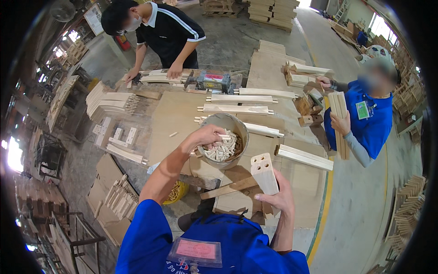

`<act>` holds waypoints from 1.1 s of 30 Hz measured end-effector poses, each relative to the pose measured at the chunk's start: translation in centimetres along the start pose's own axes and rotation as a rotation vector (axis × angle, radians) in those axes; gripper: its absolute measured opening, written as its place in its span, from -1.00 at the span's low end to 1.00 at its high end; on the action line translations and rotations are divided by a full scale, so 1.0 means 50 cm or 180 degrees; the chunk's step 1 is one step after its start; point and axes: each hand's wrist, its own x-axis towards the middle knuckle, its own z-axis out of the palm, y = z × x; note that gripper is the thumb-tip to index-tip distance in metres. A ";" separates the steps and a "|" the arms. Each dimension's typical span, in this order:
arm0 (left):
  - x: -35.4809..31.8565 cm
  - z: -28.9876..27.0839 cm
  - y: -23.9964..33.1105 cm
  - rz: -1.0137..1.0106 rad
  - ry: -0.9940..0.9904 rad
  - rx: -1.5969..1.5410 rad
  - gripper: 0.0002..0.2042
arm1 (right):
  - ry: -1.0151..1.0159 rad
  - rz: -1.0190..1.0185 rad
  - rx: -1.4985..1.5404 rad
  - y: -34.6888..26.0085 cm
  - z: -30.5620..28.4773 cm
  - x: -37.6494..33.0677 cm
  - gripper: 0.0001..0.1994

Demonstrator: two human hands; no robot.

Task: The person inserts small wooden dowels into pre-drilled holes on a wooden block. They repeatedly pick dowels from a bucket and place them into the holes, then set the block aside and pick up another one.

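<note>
Wooden dowel pins fill the round tub (224, 122) on the tabletop (173, 118), where the left hand (205, 135) pinches one pin, while the right hand (277, 197) grips a drilled wooden block (264, 173) upright, holes facing up for access

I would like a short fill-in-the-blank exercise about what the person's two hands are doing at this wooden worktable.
1. The left hand reaches into a round ____ that is full of short wooden dowels.
2. The right hand holds a wooden block whose top end shows ____ drilled holes.
3. The worktable is made of ____.
4. The person across the table, in a black shirt, rests both hands on pale wooden ____.

Missing words: bucket; three; wood; pieces
</note>
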 end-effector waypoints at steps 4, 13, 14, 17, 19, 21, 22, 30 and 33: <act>-0.032 -0.007 0.000 0.0260 0.0258 -0.0317 -0.71 | -0.0223 -0.0058 -0.0064 -0.012 0.012 0.004 -0.01; -0.060 -0.006 0.000 0.0735 0.0868 0.0476 -0.70 | -0.0373 -0.0049 0.0104 -0.019 0.015 -0.006 -0.01; -0.072 0.001 0.010 0.1027 0.0968 0.0550 -0.71 | -0.0374 -0.0024 0.0075 -0.020 0.014 -0.008 -0.01; -0.123 0.034 0.058 0.1779 0.1144 0.0565 -0.74 | -0.0318 0.0071 0.0036 -0.021 0.005 -0.009 -0.01; -0.164 0.046 0.094 0.1715 0.1112 0.0440 -0.77 | -0.0333 0.0172 0.0077 -0.018 0.001 -0.009 0.02; -0.191 0.054 0.112 0.1891 0.1065 0.0430 -0.79 | -0.0329 0.0115 0.0020 -0.022 0.000 -0.004 0.02; -0.204 0.055 0.115 0.2106 0.1035 0.0487 -0.80 | -0.0331 0.0082 -0.0005 -0.023 -0.001 -0.002 0.02; -0.303 0.123 0.205 0.2892 0.0882 0.0580 -0.83 | -0.0402 -0.0098 0.0004 -0.016 0.004 0.005 -0.06; -0.316 0.144 0.196 0.3341 0.0923 0.1177 -0.85 | -0.0366 -0.0099 -0.0033 -0.015 0.006 0.005 -0.08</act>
